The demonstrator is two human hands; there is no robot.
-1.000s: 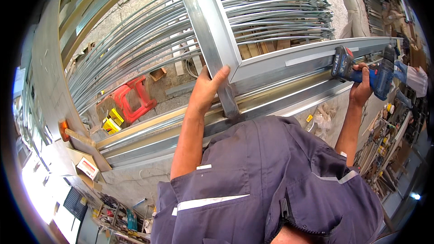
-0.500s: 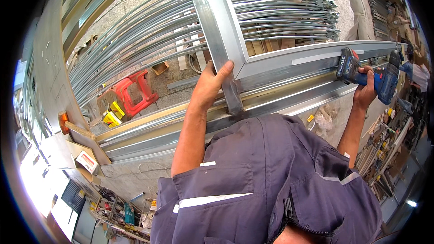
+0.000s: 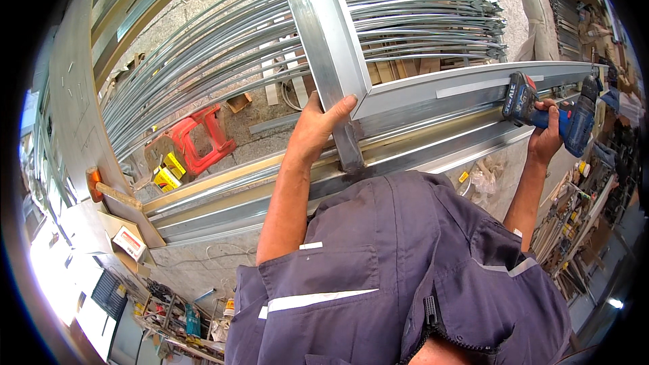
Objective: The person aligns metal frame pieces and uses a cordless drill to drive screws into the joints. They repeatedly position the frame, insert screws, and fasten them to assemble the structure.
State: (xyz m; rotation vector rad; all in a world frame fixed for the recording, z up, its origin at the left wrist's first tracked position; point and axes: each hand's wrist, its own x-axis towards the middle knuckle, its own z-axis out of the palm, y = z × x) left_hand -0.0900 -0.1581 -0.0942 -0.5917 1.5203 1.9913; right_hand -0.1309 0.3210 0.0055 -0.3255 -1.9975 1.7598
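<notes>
A grey metal frame [image 3: 399, 99] lies in front of me, two of its bars meeting at a mitred corner. My left hand [image 3: 316, 125] grips the bar just beside that corner, thumb on top and fingers hidden beneath. Under it, a bare metal bar [image 3: 347, 147] sticks out toward my body. In my right hand [image 3: 546, 136] is a blue and black cordless drill [image 3: 573, 123], held by its handle with the battery turned left. The drill rests at or just above the frame's right part; I cannot tell whether it touches.
Long metal rails [image 3: 433, 155] run crosswise before me. Bundled thin metal rods [image 3: 223, 54] lie beyond. An orange-headed hammer [image 3: 101, 186] and a cardboard box [image 3: 128, 243] sit at the left. A red plastic piece [image 3: 203, 138] lies on the floor by a yellow box [image 3: 169, 172].
My left thumb has shifted slightly to the right along the frame's corner. The drill and my right hand stay in place.
</notes>
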